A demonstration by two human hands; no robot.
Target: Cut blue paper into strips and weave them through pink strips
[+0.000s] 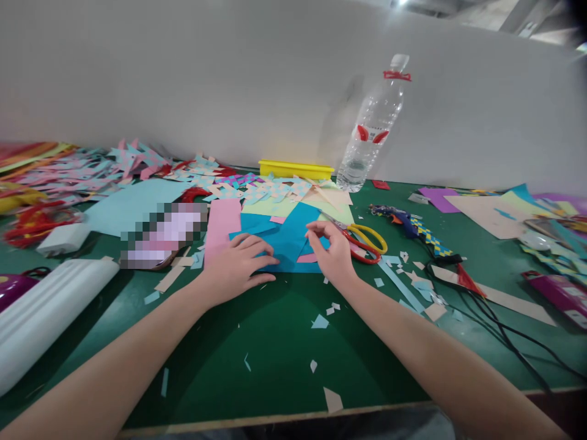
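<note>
Blue paper (290,235), with a folded or overlapping part, lies in front of me on the green table. My left hand (241,263) rests flat on its left side, fingers spread. At its right edge, the thumb and forefinger of my right hand (331,247) are pinched together on the paper. Pink paper (224,223) lies under and left of the blue sheet, and pale yellow-green paper (268,206) sits behind it. Scissors (364,240) with yellow and red handles lie just beyond my right hand, their blades pointing toward the blue paper.
A water bottle (373,131) and a yellow tray (296,170) stand at the back wall. A phone (167,235) and a long white object (52,315) lie to the left. Paper scraps (320,322), a woven strip (431,237) and black cords (499,330) are at the right.
</note>
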